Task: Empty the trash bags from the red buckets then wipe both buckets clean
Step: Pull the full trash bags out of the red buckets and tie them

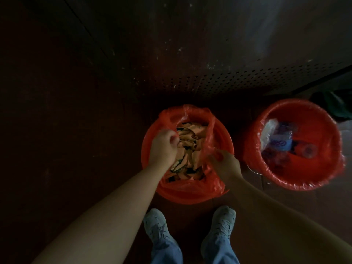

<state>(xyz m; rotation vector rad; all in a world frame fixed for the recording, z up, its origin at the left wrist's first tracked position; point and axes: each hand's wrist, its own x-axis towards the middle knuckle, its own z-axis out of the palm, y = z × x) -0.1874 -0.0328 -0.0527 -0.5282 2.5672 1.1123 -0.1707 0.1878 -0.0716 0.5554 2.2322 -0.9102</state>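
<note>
Both hands are on the same bag. Your left hand (164, 147) has its fingers curled, pinching the left edge of the trash bag (190, 189). Your right hand (225, 162) is curled round the bag's right edge, though light is poor & the fingertips there are hard to read. Judgement: you hold opposite sides so the mouth can be gathered shut before lifting, which keeps the load from spilling.

Container 1, near bucket (227, 139): stands on the floor (76, 140) directly ahead of your shoes (155, 225). Bag edge is off the rim on the right side, w/ bare red rim showing there; the front of the plastic drapes over the near rim. Contents: tan paper or card scraps (192, 138), some w/ dark markings, piled approx. to rim level. Bag not yet lifted out.

Container 2, second bucket (249, 157): on the floor to your right, near the first but apart. Liner (338, 164) is folded over the rim all round, untouched. Contents: plastic bottle (282, 144) w/ blue label, clear wrapper (267, 131), other round items too dim to ID. Load looks light.

Status: emptying at an early stage, wiping not begun. Dark green item (335, 105) beyond bucket 2 may be a cloth; cannot confirm. Risk: thin plastic may tear if pulled by one side only.
</note>
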